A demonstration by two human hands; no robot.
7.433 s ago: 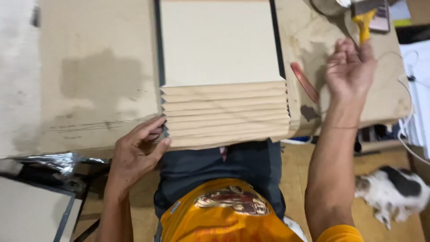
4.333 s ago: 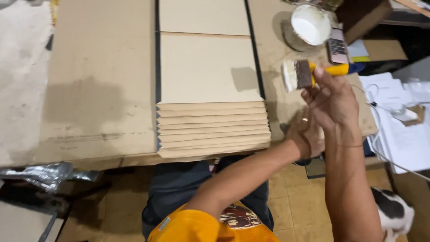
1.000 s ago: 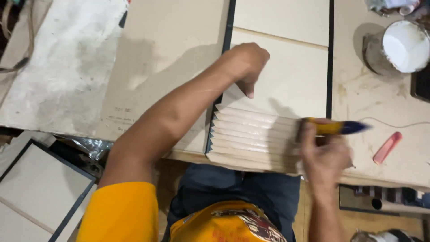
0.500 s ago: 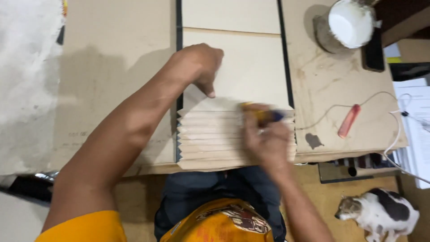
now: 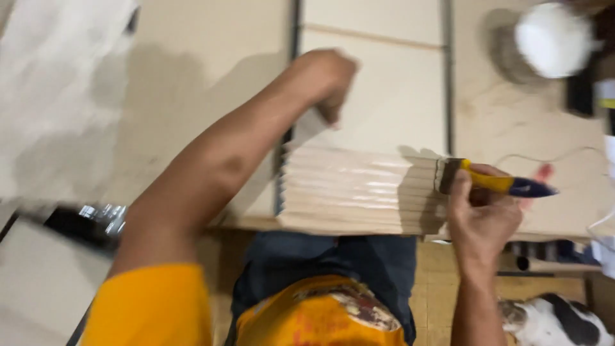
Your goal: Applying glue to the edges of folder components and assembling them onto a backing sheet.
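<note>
A fanned stack of beige boards lies at the near edge of the brown work surface, its stepped edges shining wet. My right hand grips a paintbrush with a yellow and blue handle, bristles on the stack's right end. My left hand reaches across and presses fingertips down on the flat board just above the fan. The frame is motion-blurred.
A white round container stands at the back right near a dark object. A thin cord curls beside the brush. White sheeting covers the left. A black-and-white cat sits on the floor at lower right.
My right hand has drawn the brush from the middle of the fanned stack to its right end. My left hand stays pressed on the board above.
</note>
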